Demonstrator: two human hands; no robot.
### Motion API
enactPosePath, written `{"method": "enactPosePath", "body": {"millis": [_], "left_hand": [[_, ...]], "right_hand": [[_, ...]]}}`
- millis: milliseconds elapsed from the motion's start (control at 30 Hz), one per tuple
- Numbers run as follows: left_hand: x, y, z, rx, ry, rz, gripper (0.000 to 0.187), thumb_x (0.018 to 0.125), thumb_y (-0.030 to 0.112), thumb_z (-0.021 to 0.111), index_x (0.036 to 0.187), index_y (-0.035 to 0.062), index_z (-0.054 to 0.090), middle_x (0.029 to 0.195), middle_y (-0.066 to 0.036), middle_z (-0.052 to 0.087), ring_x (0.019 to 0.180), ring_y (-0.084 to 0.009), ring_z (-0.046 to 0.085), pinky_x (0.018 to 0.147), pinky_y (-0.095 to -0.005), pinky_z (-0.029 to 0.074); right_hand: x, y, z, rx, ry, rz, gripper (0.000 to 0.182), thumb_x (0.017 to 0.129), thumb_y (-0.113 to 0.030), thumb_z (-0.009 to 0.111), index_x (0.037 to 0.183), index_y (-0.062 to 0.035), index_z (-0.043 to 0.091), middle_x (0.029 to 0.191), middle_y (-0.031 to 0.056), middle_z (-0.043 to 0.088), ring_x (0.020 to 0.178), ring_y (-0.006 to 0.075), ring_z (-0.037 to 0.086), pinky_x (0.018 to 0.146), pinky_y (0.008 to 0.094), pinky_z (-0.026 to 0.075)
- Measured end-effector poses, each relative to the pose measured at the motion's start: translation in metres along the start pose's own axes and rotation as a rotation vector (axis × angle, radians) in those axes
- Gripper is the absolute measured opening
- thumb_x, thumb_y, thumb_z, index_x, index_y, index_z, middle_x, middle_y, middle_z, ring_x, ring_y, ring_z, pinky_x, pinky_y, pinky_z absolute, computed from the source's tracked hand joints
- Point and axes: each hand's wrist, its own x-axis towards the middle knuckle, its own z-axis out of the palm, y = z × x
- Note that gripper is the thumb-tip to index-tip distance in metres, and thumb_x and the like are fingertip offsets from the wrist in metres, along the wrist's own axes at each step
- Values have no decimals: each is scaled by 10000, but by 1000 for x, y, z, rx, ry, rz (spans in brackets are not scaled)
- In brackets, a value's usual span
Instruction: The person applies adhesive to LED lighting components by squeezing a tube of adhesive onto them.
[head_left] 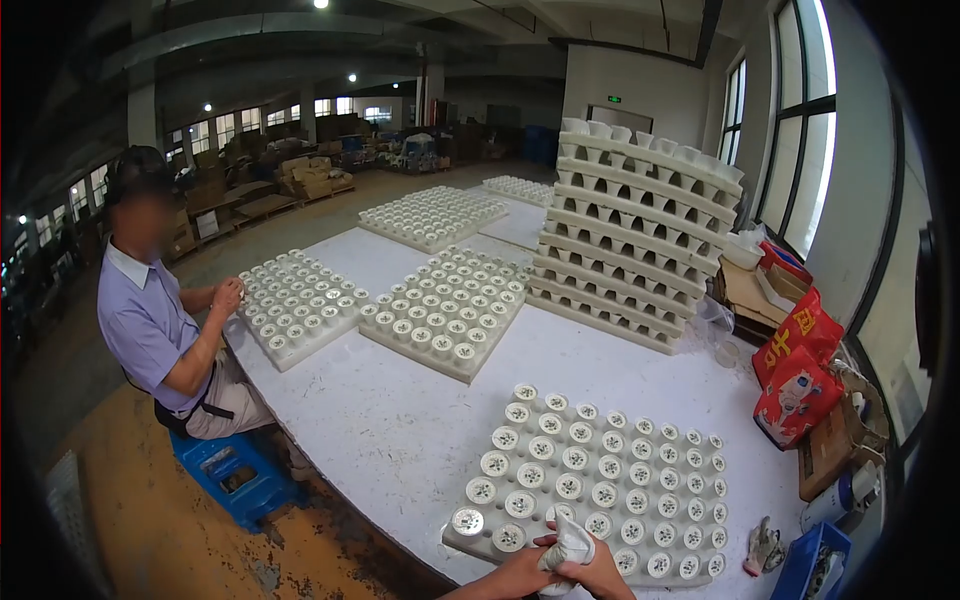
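Presently: left hand (520, 575) and right hand (600, 578), fingers clamped on white cloth (570, 545); tray of cups (600, 480) just beyond fingertips, progress indeterminable.

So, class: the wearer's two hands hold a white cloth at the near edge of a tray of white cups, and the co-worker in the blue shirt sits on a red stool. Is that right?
Not quite. In the head view the stool under the co-worker is blue, not red. The rest holds: the left hand and right hand hold a white cloth at the near edge of the tray of white cups.
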Motion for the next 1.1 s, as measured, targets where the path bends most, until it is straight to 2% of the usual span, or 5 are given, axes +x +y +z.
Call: {"method": "enactPosePath", "body": {"millis": [233,300,467,667,1100], "left_hand": [[10,-25,9,85,-30,-134,742,879,413,640,1417,-19,367,1364,-280,474,1307,-357,438,1096,-406,317],[4,17,-2,133,-158,-238,763,847,403,688,1397,-36,392,1238,-276,573,1158,-325,574,998,-389,431],[-39,16,-17,189,125,36,379,854,109,688,1211,19,597,1077,-142,662,969,-198,651,844,-311,504],[-56,-4,-48,398,613,-163,231,808,-1,689,1038,19,674,954,-69,657,792,-149,615,755,-264,493],[-13,-2,-63,843,262,40,338,684,39,768,1007,65,671,1000,-86,587,951,-292,541,826,-384,453]], "right_hand": [[3,18,-13,-7,276,158,525,749,-143,778,1218,19,607,1028,86,683,943,148,624,840,317,513],[-3,36,-20,161,308,68,527,769,-128,744,1243,18,569,1009,92,669,915,155,625,799,316,520],[-2,11,-20,689,320,-15,621,829,-274,726,1276,61,455,757,33,518,676,134,531,659,309,478],[-8,23,-38,803,215,-7,554,875,-282,693,1243,63,464,710,7,449,613,112,443,615,319,438],[12,18,-28,835,13,160,399,838,-244,687,1099,25,549,923,127,630,710,174,628,600,304,512]]}}
